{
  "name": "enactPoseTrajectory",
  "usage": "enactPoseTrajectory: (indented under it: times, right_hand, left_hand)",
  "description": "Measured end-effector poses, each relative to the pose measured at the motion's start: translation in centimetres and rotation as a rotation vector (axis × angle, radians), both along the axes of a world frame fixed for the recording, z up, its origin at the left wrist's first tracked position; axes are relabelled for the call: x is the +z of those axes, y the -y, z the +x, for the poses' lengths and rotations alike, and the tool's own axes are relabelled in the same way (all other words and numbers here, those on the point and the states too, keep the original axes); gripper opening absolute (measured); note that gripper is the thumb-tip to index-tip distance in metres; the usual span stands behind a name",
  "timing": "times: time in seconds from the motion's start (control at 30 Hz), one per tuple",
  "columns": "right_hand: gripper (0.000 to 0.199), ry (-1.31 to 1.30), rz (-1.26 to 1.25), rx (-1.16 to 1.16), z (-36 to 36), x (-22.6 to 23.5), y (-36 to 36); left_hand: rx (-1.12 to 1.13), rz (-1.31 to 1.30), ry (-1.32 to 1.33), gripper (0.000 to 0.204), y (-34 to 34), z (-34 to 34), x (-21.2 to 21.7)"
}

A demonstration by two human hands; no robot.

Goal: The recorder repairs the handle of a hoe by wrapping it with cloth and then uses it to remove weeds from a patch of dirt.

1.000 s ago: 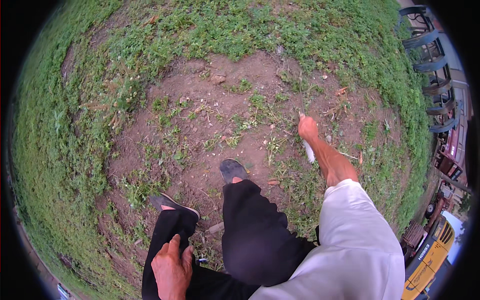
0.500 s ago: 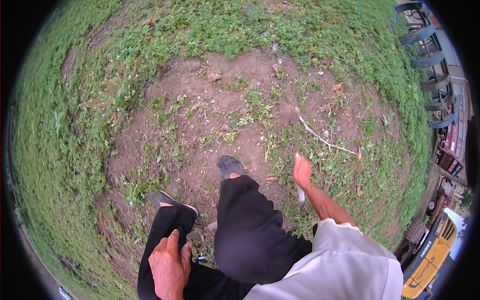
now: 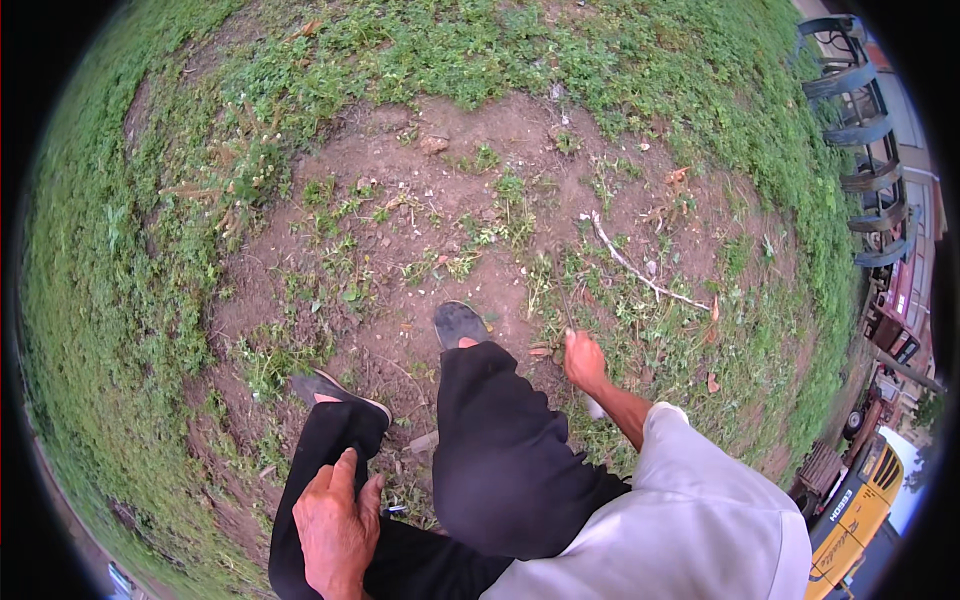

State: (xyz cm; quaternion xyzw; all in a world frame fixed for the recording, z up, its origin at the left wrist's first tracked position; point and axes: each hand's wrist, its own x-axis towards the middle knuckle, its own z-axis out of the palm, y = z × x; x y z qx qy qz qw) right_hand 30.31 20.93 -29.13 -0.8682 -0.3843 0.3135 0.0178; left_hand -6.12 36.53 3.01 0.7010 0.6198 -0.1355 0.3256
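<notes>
Head view: right hand (image 3: 583,360) grips a thin tool (image 3: 595,409)

The person's right hand is closed tight around the thin tool, low over the ground. A pale end of the tool peeks out below the hand, near the wrist. A thin dark part points up and away from the fist, but it is blurry, so I cannot tell just where its tip is or if it touches the dirt (image 3: 500,295).

The left hand (image 3: 338,515) is let go and loose. It lies on the left leg of the black trousers (image 3: 500,450), with its fingers a bit bent. A small blue and white thing (image 3: 394,510) is on the ground just beside it.

Two dark shoes peek out from the trousers. The right shoe (image 3: 461,322) is farther ahead than the left shoe (image 3: 315,385). A flat grey piece (image 3: 422,442) lies between the legs.

Loose green weeds (image 3: 640,345) are on the dirt near the right hand. A crooked white stick (image 3: 640,274) lies past that hand, to the right. Thick green plants (image 3: 690,60) grow around the bare patch.

Far to the right are big curved blue bars (image 3: 840,82) and a yellow machine (image 3: 850,520). The person wears a white shirt (image 3: 690,510).
</notes>
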Motion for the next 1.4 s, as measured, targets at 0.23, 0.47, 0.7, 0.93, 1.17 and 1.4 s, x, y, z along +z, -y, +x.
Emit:
enactPoseTrajectory:
  times: [0.23, 0.47, 0.7, 0.93, 1.17, 1.4]
  right_hand:
    - [0.044, 0.009, 0.044, 0.102, 4.2, 1.5, 4.9]
    - [0.045, 0.238, 0.228, -0.11, 7.5, -7.5, -14.5]
    - [0.041, 0.047, 0.106, -0.067, 0.4, -7.5, -8.1]
    - [0.045, -0.026, -0.043, 0.056, -1.5, 0.3, 4.8]
    - [0.043, -0.004, 0.273, 0.055, 2.2, -1.3, -0.9]
    - [0.035, -0.488, 0.496, -0.34, 4.8, -7.9, -28.8]
  left_hand:
    - [-0.028, 0.011, -0.017, 0.041, 0.2, -0.2, 0.0]
    - [-0.014, 0.018, 0.008, 0.041, 0.1, -0.3, -0.5]
    - [-0.016, 0.059, 0.053, 0.039, 0.0, 0.3, 0.6]
    - [-0.011, 0.053, 0.045, 0.042, 0.5, -0.6, 0.7]
    - [0.014, 0.063, 0.023, 0.041, 0.8, -1.2, 1.0]
    - [0.045, 0.126, 0.032, 0.039, 0.2, -1.0, 1.9]
